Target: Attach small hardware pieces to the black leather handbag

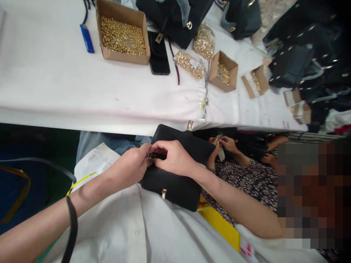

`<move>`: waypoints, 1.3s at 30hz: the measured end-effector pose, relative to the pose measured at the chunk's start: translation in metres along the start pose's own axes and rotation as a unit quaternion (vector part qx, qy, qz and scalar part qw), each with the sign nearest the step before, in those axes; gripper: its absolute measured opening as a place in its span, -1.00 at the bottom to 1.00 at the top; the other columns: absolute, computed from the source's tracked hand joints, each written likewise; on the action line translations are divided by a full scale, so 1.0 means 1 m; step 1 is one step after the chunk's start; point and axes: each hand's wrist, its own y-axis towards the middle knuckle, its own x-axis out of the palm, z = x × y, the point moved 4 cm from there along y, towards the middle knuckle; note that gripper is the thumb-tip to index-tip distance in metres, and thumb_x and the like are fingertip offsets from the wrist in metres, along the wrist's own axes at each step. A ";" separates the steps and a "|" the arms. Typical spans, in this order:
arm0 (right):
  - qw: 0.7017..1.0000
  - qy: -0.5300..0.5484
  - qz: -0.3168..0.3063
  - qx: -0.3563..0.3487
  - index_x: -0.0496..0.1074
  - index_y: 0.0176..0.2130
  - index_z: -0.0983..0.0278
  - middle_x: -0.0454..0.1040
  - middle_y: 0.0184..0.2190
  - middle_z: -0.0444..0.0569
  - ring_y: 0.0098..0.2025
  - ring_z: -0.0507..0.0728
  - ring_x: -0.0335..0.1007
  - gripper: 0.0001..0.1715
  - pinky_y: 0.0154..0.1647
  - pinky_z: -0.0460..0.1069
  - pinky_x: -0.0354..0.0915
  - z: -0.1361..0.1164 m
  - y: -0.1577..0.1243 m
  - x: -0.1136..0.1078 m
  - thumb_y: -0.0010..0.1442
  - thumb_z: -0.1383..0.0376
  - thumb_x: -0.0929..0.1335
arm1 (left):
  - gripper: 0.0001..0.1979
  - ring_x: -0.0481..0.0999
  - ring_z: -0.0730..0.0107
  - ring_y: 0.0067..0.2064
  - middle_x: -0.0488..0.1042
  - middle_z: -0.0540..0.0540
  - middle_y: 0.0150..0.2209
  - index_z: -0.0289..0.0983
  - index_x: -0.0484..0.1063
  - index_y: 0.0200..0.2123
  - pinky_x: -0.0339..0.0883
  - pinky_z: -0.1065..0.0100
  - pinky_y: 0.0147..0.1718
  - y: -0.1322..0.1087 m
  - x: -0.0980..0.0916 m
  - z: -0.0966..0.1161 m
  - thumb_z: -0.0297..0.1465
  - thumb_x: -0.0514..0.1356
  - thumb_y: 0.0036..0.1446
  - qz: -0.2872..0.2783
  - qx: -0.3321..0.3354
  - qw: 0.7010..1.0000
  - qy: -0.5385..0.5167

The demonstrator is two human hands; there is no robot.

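A black handbag (177,186) lies on my lap with its flap (182,144) folded open towards the table. On the flap's edge sits a gold-coloured clasp plate (190,126), and a small turn-lock (163,193) shows on the bag's front. At the bag's left side my left hand (135,162) is closed in a pinch; what lies between its fingertips is hidden. My right hand (175,157) is closed around a slim black piece (158,156), whose end meets my left fingertips. Whether this piece is a strap or a tool handle I cannot tell.
On the white-covered table (55,84) stand cardboard boxes of gold-coloured fittings (123,36), beside a phone (159,54), a blue lighter (87,38) and bagged fittings (189,64). More black bags (290,65) crowd the right. A co-worker's hands (227,144) are close by on the right.
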 end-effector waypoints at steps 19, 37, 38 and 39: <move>0.999 0.035 -0.024 0.022 0.67 -0.06 0.21 0.76 -0.08 -0.08 -0.07 0.15 0.73 -0.64 0.08 0.04 0.62 0.006 -0.002 0.002 0.17 0.50 0.48 | -0.75 0.68 0.17 -0.22 0.67 -0.14 -0.22 -0.23 0.46 0.05 0.26 0.27 -0.30 -0.002 0.002 -0.003 -0.55 0.09 0.41 -0.015 -0.018 0.999 -0.032; 0.998 -0.050 -0.022 -0.008 0.64 -0.06 0.19 0.74 -0.09 -0.10 -0.09 0.15 0.70 -0.61 0.06 0.03 0.58 -0.003 -0.001 0.005 0.18 0.54 0.42 | -0.76 0.73 0.09 -0.12 0.68 -0.15 -0.16 -0.22 0.41 0.09 0.36 0.24 -0.24 -0.010 0.013 -0.013 -0.53 0.08 0.45 0.020 0.016 0.999 -0.043; 0.998 -0.051 -0.018 -0.009 0.64 -0.07 0.19 0.74 -0.10 -0.10 -0.09 0.15 0.71 -0.61 0.06 0.03 0.57 -0.004 -0.002 0.006 0.18 0.54 0.42 | -0.75 0.74 0.08 -0.12 0.68 -0.15 -0.16 -0.22 0.41 0.09 0.37 0.24 -0.23 -0.010 0.013 -0.013 -0.54 0.08 0.45 0.022 0.017 0.999 -0.043; 0.999 -0.051 -0.016 -0.008 0.64 -0.07 0.19 0.74 -0.10 -0.10 -0.09 0.15 0.71 -0.62 0.06 0.03 0.57 -0.004 -0.002 0.006 0.18 0.54 0.42 | -0.75 0.73 0.09 -0.13 0.68 -0.14 -0.17 -0.21 0.41 0.09 0.36 0.24 -0.24 -0.009 0.013 -0.012 -0.54 0.08 0.44 0.023 0.019 0.999 -0.045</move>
